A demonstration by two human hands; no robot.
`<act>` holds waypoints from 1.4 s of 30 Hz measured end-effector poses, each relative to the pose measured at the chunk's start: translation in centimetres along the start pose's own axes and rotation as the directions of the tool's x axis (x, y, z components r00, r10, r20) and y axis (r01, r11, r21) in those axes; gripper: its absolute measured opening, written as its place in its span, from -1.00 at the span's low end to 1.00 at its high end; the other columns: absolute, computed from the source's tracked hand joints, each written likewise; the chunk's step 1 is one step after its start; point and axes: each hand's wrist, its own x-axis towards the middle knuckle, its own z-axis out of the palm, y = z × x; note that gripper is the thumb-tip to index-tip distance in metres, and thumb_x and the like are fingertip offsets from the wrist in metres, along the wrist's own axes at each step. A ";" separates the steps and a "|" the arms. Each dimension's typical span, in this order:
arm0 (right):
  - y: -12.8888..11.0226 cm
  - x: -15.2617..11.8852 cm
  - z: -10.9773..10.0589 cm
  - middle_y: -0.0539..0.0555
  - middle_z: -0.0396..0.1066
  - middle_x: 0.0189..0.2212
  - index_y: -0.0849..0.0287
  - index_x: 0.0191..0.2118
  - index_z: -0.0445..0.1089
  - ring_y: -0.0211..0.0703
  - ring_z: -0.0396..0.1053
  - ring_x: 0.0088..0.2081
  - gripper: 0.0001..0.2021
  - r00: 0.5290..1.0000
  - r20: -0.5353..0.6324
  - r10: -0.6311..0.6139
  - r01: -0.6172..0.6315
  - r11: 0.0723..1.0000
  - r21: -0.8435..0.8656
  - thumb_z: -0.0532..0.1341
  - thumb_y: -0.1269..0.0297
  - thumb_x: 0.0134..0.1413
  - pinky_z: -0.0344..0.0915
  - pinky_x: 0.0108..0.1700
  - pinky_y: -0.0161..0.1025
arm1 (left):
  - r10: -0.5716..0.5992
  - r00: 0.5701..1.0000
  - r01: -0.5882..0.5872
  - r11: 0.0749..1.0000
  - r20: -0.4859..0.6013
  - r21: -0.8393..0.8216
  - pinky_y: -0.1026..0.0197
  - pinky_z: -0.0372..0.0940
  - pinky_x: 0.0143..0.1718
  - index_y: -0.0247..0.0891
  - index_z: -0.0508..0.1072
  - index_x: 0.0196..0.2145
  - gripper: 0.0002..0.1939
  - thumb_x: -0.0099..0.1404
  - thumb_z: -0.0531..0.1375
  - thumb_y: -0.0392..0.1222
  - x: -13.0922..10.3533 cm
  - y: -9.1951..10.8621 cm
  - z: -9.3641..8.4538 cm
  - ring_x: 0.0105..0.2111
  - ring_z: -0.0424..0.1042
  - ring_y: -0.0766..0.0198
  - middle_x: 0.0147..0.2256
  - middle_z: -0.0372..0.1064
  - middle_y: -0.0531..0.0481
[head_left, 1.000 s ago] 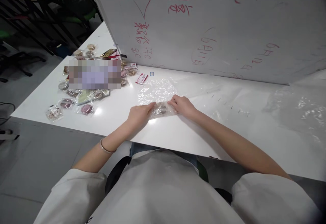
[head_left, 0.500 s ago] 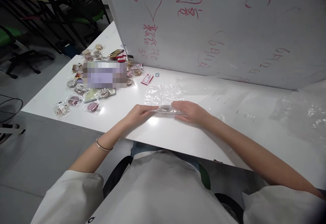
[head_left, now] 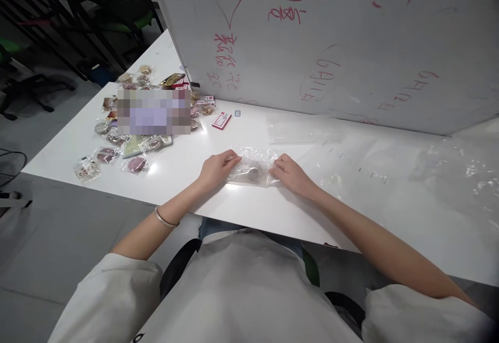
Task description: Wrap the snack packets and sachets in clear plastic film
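- Clear plastic packet (head_left: 251, 171) (contents blurred): lies between left fingers (head_left: 233, 159) and right fingers (head_left: 277, 166).
- Both sets pinched closed on its ends.

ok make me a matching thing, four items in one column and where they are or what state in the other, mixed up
1. clear plastic packet
2. bracelet
3. whiteboard
4. red and white box

A. around the wrist of the left hand
B. lying on the table, touched by neither hand
C. marked with red writing
D. held between the left hand and the right hand

Right pairs: 1-D, 2-A, 3-C, 4-B
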 end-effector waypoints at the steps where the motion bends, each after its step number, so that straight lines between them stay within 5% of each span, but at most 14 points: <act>1: 0.2 0.1 -0.1 0.00 0.14 -0.37 0.12 -0.58 0.00 -0.23 0.19 -0.39 -0.68 1.000 0.014 -0.012 0.012 1.000 0.000 0.06 0.19 0.14 0.16 -0.32 -0.23 | -0.009 1.000 0.008 0.998 0.014 0.057 0.21 0.08 -0.42 -0.16 0.42 -0.33 -0.71 0.39 0.06 0.05 -0.1 0.2 0.0 -0.49 0.31 0.24 -0.49 0.40 0.04; 5: 0.7 0.4 0.2 0.04 0.20 -0.31 0.11 -0.53 0.09 -0.20 0.22 -0.40 -0.73 0.999 -0.015 -0.041 0.039 0.995 -0.092 0.13 0.16 0.10 0.26 -0.30 -0.17 | 0.042 0.998 -0.028 0.958 -0.043 0.286 0.16 0.14 -0.42 -0.19 0.37 -0.41 -0.73 0.39 0.04 -0.05 -0.6 0.3 0.7 -0.49 0.31 0.18 -0.52 0.35 -0.02; 8: 1.4 0.2 0.7 0.18 0.31 -0.12 0.15 -0.22 0.33 0.01 0.35 -0.14 -0.84 0.943 -0.195 -0.271 0.226 0.948 -0.223 0.19 0.23 0.07 0.35 -0.08 0.00 | 0.329 0.926 -0.228 0.879 -0.188 0.418 0.02 0.28 -0.19 -0.28 0.43 -0.20 -0.82 0.38 0.06 -0.19 -1.1 -0.2 1.5 -0.19 0.41 0.03 -0.20 0.44 -0.25; 11: 2.5 -0.4 0.5 0.20 0.40 -0.01 0.14 0.03 0.35 0.03 0.36 0.04 -0.72 0.805 -0.075 -0.589 0.539 0.778 -0.324 0.09 0.29 0.25 0.26 0.16 0.12 | 0.542 0.840 -0.498 0.787 -0.021 0.363 0.01 0.32 -0.04 -0.29 0.41 -0.01 -0.73 0.43 0.01 -0.23 -1.8 -0.9 0.9 -0.05 0.42 0.07 -0.03 0.44 -0.25; 15: 3.8 -1.4 -0.4 0.24 0.34 0.17 0.19 0.22 0.27 0.09 0.28 0.20 -0.48 0.695 0.144 -0.704 0.709 0.640 -0.296 0.15 0.02 0.25 0.21 0.24 0.14 | 0.567 0.782 -0.612 0.778 0.260 0.142 0.00 0.30 0.11 -0.26 0.34 0.16 -0.48 0.35 0.16 0.05 -3.1 -1.6 -1.3 0.13 0.36 0.01 0.15 0.35 -0.23; 17: 3.8 -1.6 -0.6 0.21 0.43 0.09 0.16 0.13 0.36 0.06 0.34 0.16 -0.57 0.729 0.118 -0.674 0.678 0.688 -0.259 0.09 0.02 0.30 0.27 0.18 0.09 | 0.502 0.821 -0.539 0.839 0.274 0.077 -0.03 0.26 0.15 -0.21 0.35 0.18 -0.43 0.31 0.18 0.12 -3.6 -1.7 -1.9 0.16 0.33 -0.01 0.18 0.33 -0.20; 19: 3.3 -1.4 -0.5 0.13 0.55 -0.16 0.11 -0.11 0.45 -0.02 0.46 -0.06 -0.65 0.827 0.029 -0.561 0.553 0.804 -0.217 0.00 0.05 0.36 0.35 0.02 -0.01 | 0.333 0.924 -0.341 0.940 0.188 0.009 0.03 0.33 0.00 -0.16 0.49 0.02 -0.59 0.38 0.10 0.11 -3.8 -1.7 -1.7 -0.01 0.46 0.05 0.01 0.49 -0.14; 21: 2.5 -0.9 -0.3 0.04 0.50 -0.42 0.10 -0.32 0.39 -0.11 0.43 -0.35 -0.61 0.938 -0.064 -0.340 0.326 0.931 -0.163 -0.03 0.00 0.36 0.32 -0.25 -0.14 | 0.125 0.990 -0.120 0.989 0.069 -0.082 0.10 0.34 -0.24 -0.19 0.55 -0.25 -0.61 0.40 0.06 0.11 -3.5 -1.5 -1.1 -0.28 0.49 0.13 -0.28 0.54 -0.10; 23: 1.7 -0.3 0.2 -0.04 0.35 -0.59 0.08 -0.45 0.26 -0.18 0.27 -0.52 -0.60 0.988 -0.096 -0.117 0.102 0.984 -0.148 0.00 -0.06 0.32 0.16 -0.42 -0.23 | -0.006 1.000 0.003 0.991 -0.017 -0.135 0.13 0.28 -0.36 -0.22 0.49 -0.38 -0.61 0.39 0.08 0.12 -2.8 -1.0 -0.5 -0.42 0.42 0.17 -0.44 0.46 -0.07; 26: 1.1 0.6 0.8 -0.05 0.24 -0.64 0.08 -0.51 0.15 -0.19 0.17 -0.56 -0.59 0.992 -0.126 0.002 -0.034 0.968 -0.247 0.06 -0.06 0.27 0.04 -0.45 -0.24 | -0.029 0.989 0.032 0.999 -0.143 0.014 0.04 0.30 -0.27 -0.26 0.46 -0.16 -0.72 0.36 0.14 0.01 -1.9 -0.2 0.4 -0.32 0.42 0.08 -0.37 0.45 -0.12; 29: 1.1 1.0 1.2 0.10 0.41 -0.42 0.12 -0.37 0.29 -0.05 0.32 -0.37 -0.73 0.947 -0.280 -0.155 0.032 0.916 -0.401 0.14 0.03 0.22 0.18 -0.31 -0.16 | 0.180 0.951 -0.104 0.952 -0.250 0.289 -0.14 0.25 0.02 -0.28 0.38 0.09 -0.64 0.37 0.12 -0.19 -1.7 0.4 1.2 0.00 0.37 -0.08 -0.09 0.44 -0.29; 33: 1.5 0.2 1.6 0.29 0.43 0.01 0.22 -0.02 0.38 0.08 0.36 0.03 -0.73 0.849 -0.212 -0.484 0.304 0.776 -0.552 0.01 0.31 0.30 0.27 -0.01 -0.01 | 0.471 0.881 -0.457 0.828 0.041 0.326 -0.08 0.14 0.25 -0.30 0.26 0.23 -0.49 0.35 -0.02 -0.38 -2.8 0.7 2.3 0.26 0.21 0.01 0.21 0.27 -0.26; 37: 1.1 -2.0 2.5 0.40 0.36 0.13 0.42 0.18 0.27 0.13 0.31 0.18 -0.52 0.854 0.021 -0.520 0.446 0.709 -0.547 0.04 0.33 0.19 0.27 0.17 0.06 | 0.395 0.911 -0.410 0.842 0.115 0.350 -0.21 -0.06 0.35 -0.47 0.08 0.32 -0.32 0.26 0.06 -0.31 -3.8 0.5 3.1 0.37 -0.05 -0.12 0.33 0.03 -0.38; 42: -1.2 -2.7 4.7 0.53 0.42 0.02 0.57 0.18 0.27 0.33 0.39 0.09 -0.46 0.941 -0.069 -0.331 0.218 0.748 -0.626 0.10 0.45 0.06 0.30 0.14 0.22 | 0.286 0.957 -0.283 0.882 0.049 0.376 -0.18 0.04 0.32 -0.36 0.24 0.22 -0.48 0.32 -0.04 -0.41 -2.6 0.6 3.7 0.37 -0.05 -0.08 0.34 0.03 -0.32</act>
